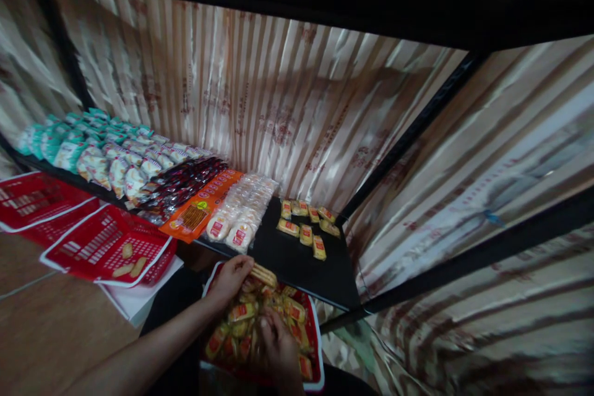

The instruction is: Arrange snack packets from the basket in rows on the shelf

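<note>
My left hand (233,278) pinches a pale, elongated biscuit packet (264,275) over the far rim of a red basket. That red basket (317,346), white along its rim, is at my lap and full of small yellow snack packets (242,311) with red labels. Down among those packets is my right hand (281,343), its fingers curled together; whatever lies in them is hidden. Beyond the basket, several matching yellow packets (305,234) lie in loose rows on a black shelf (273,253).
Left along the shelf are white round-cracker packs (241,232), an orange snack bag (190,216), dark packets (185,182) and white-and-teal bags (69,148). Red baskets (111,241) stand at left, one holding a few packets. Black posts (417,130) and striped curtain (278,105) enclose the shelf.
</note>
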